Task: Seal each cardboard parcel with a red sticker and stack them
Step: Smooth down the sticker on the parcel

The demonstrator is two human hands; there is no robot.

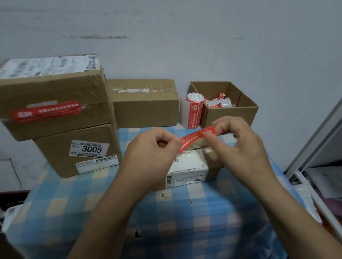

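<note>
A red sticker strip (194,138) is stretched between my two hands above a small cardboard parcel (191,168) with a white label. My left hand (149,155) pinches its left end and my right hand (237,139) pinches its right end. At the back left, a large parcel (47,92) with a red sticker across its front seam sits on top of another parcel (79,150) marked 3005. A third brown parcel (146,104) lies behind, against the wall.
A roll of red stickers (193,112) stands beside an open cardboard box (229,109) holding crumpled sticker backing. The table has a blue checked cloth (87,198). A white cabinet frame (324,138) stands at the right, and cables lie on the floor at the left.
</note>
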